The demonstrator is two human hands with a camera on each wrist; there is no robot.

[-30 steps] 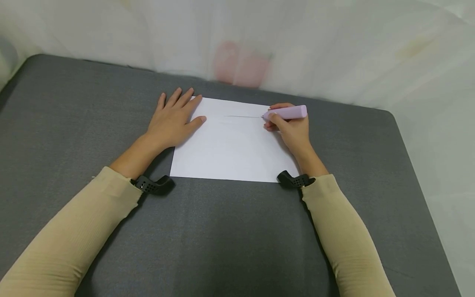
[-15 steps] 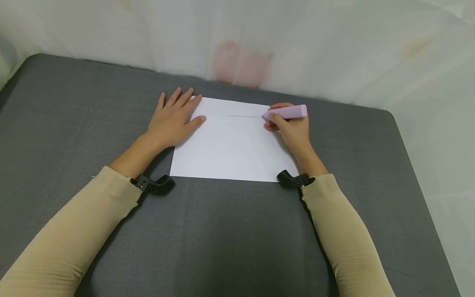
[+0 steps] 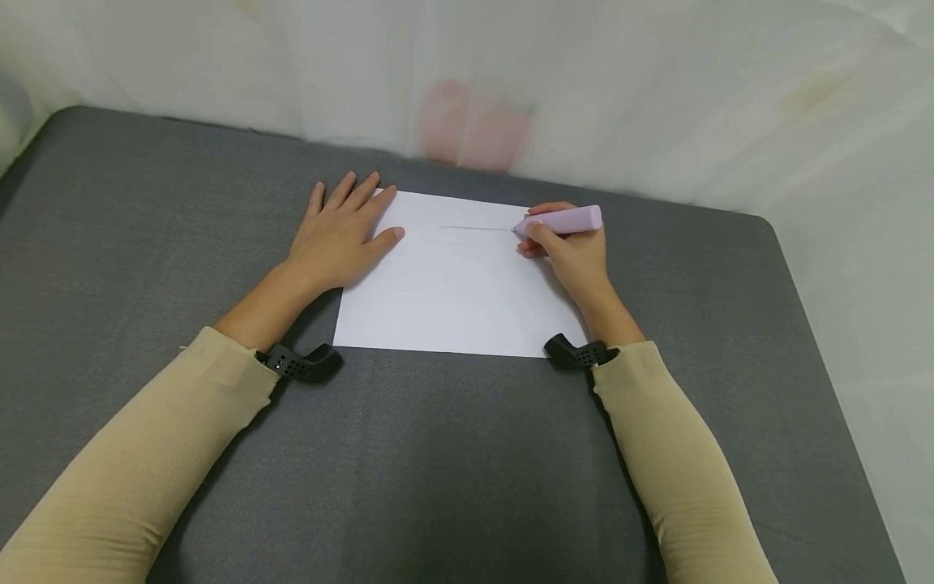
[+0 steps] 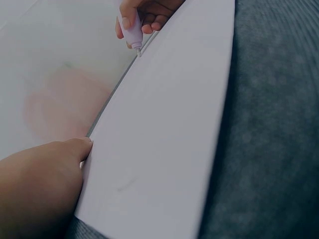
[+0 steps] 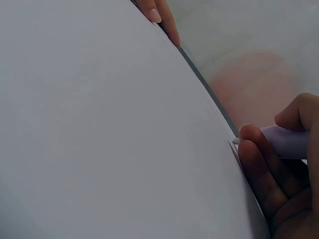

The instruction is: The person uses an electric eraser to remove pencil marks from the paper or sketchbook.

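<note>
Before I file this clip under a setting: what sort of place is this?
Probably a plain desk set up for writing, indoors. A sheet of white paper lies on a grey fabric-covered tabletop, a pale curtain hangs behind, and the right hand holds a lilac pen on the sheet.

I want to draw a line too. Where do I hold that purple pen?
Best low on the barrel of the pen, just behind the tip, coming from the right side. It lies slanted with its tip on the paper, and the right hand pinches it there.
</note>
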